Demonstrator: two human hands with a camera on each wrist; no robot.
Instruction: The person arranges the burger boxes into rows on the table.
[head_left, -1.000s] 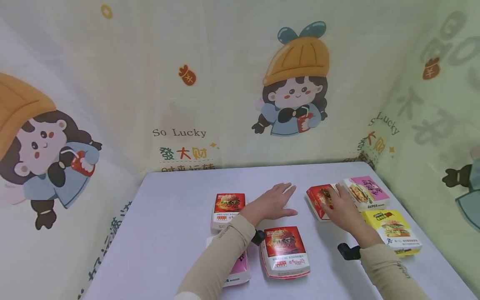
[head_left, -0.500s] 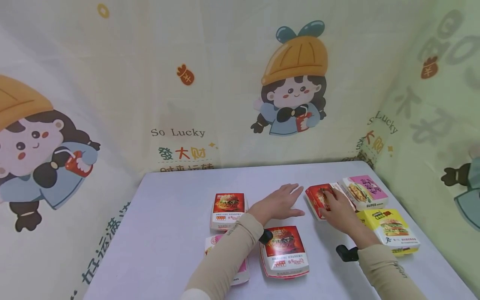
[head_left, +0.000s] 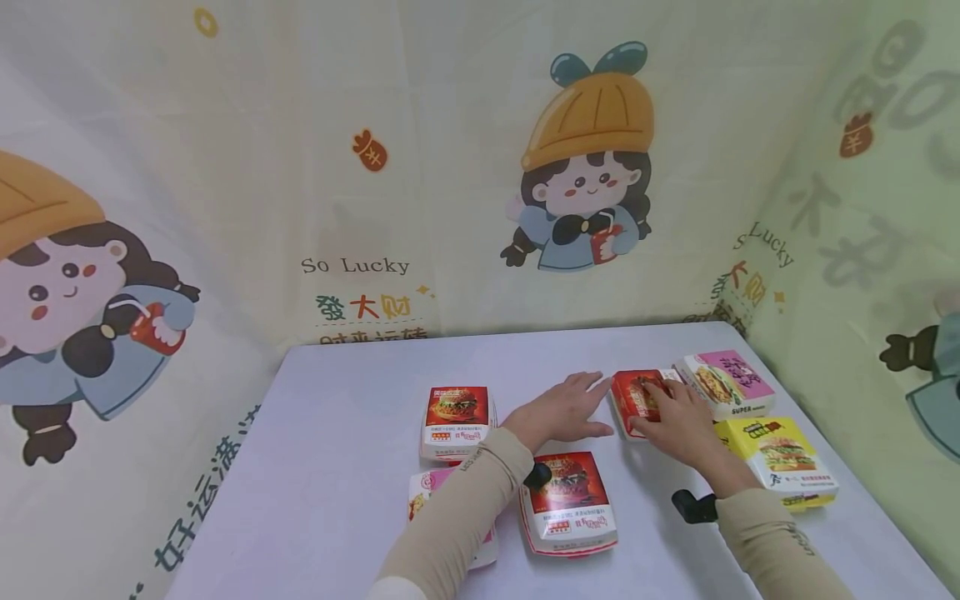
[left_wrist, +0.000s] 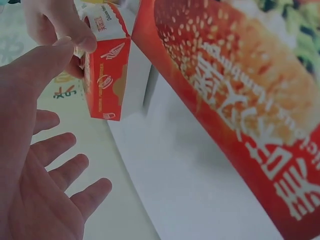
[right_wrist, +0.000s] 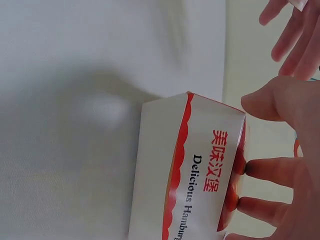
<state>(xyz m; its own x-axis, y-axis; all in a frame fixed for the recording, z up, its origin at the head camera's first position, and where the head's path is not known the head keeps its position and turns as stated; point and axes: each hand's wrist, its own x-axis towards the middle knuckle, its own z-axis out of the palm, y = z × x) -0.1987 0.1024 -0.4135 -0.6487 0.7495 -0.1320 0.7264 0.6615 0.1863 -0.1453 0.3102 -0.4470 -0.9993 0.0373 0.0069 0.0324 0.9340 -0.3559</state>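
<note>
My right hand (head_left: 678, 421) rests its fingertips on top of a red-and-white burger box (head_left: 633, 400) at the back right of the table. In the right wrist view, several fingertips touch the red top of that burger box (right_wrist: 205, 165), while the thumb lies at its upper edge. My left hand (head_left: 562, 408) hovers just left of the box with fingers spread and holds nothing. Below the left wrist sits another red burger box (head_left: 570, 508), whose lid fills the right of the left wrist view. My left sleeve partly covers a pink burger box (head_left: 431, 483).
A third red burger box (head_left: 457, 408) stands left of my left wrist. On the right side are a pink-and-white burger box (head_left: 723, 383) and a yellow one (head_left: 783, 454), close to the right hand. The white table (head_left: 337, 467) ends at a patterned cloth backdrop (head_left: 450, 167).
The red box under my right hand has turned slightly and now sits straighter. My left hand has moved right, closer to it. The right hand has shifted little.
</note>
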